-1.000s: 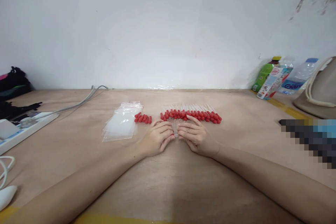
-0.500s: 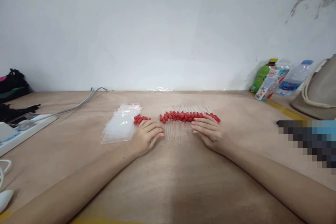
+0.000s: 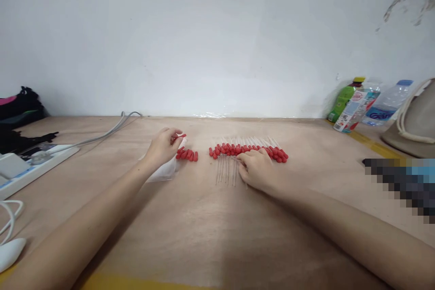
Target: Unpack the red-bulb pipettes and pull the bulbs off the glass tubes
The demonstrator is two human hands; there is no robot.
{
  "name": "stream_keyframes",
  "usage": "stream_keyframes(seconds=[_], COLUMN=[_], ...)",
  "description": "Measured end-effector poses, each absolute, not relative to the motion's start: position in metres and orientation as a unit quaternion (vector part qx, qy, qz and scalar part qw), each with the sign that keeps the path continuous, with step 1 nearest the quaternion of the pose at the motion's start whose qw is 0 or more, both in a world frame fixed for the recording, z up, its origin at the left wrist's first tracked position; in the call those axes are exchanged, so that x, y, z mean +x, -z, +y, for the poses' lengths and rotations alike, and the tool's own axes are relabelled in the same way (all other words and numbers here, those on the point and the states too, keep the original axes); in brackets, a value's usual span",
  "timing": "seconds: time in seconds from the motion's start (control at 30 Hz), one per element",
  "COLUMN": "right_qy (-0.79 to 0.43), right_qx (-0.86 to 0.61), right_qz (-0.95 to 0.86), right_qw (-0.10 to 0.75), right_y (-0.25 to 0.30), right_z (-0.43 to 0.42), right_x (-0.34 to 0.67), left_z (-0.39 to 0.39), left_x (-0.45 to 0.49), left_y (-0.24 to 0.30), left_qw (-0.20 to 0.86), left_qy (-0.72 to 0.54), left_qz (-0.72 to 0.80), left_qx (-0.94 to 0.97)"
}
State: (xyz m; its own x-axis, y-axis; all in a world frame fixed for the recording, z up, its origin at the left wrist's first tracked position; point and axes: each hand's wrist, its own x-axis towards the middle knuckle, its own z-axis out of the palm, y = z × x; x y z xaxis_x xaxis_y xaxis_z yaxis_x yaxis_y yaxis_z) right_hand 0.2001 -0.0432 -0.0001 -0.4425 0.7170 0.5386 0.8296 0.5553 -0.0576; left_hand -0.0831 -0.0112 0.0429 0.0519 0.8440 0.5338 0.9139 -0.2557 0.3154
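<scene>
A row of clear glass droppers with red rubber bulbs (image 3: 249, 150) lies across the middle of the wooden table (image 3: 210, 226). In front of it lie several bare glass tubes (image 3: 226, 173). My right hand (image 3: 255, 170) rests beside those tubes, its fingers curled and pinching at one. To the left sits a small heap of loose red bulbs (image 3: 187, 154). My left hand (image 3: 164, 145) is lifted above a stack of clear plastic bags (image 3: 165, 170) and pinches one red bulb (image 3: 181, 136) between thumb and fingertips.
A white power strip (image 3: 32, 163) with a grey cable (image 3: 102, 135) lies at the left, with dark cloth behind it. White cords show at the lower left. Several bottles (image 3: 360, 104) and a beige bag (image 3: 413, 122) stand at the right by the wall.
My hands parted from the tubes. The left hand went left to the loose bulbs and lifted one. The right hand came back to the tubes and curled its fingers.
</scene>
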Motion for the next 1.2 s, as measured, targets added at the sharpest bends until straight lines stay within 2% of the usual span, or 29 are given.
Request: stream_keyframes(seconds=[0.2,0.5,0.7,0.9,1.07,1.2], right_qy=[0.162,0.040,-0.015,-0.009,0.008,-0.028], right_qx=[-0.455,-0.457,-0.444,-0.401,-0.422,-0.476], right_qz=[-0.846,-0.832,-0.824,-0.821,-0.812,-0.792], right_qw=[0.224,0.312,0.352,0.405,0.404,0.381], right_y=[0.006,0.017,0.018,0.018,0.017,0.016], right_z=[-0.048,-0.054,-0.052,-0.053,-0.057,-0.057], right_x=[0.183,0.183,0.183,0.194,0.205,0.211], left_z=[-0.007,-0.016,-0.013,-0.002,0.016,0.033], left_x=[-0.088,-0.081,-0.073,-0.042,-0.014,-0.001], left_y=[-0.029,-0.023,-0.028,-0.028,-0.031,-0.027], left_qw=[0.024,0.005,0.076,0.112,0.096,0.082], left_qy=[0.334,0.293,0.301,0.190,0.107,0.081], left_qz=[-0.616,-0.614,-0.596,-0.600,-0.644,-0.673], left_qx=[-0.713,-0.732,-0.741,-0.769,-0.752,-0.730])
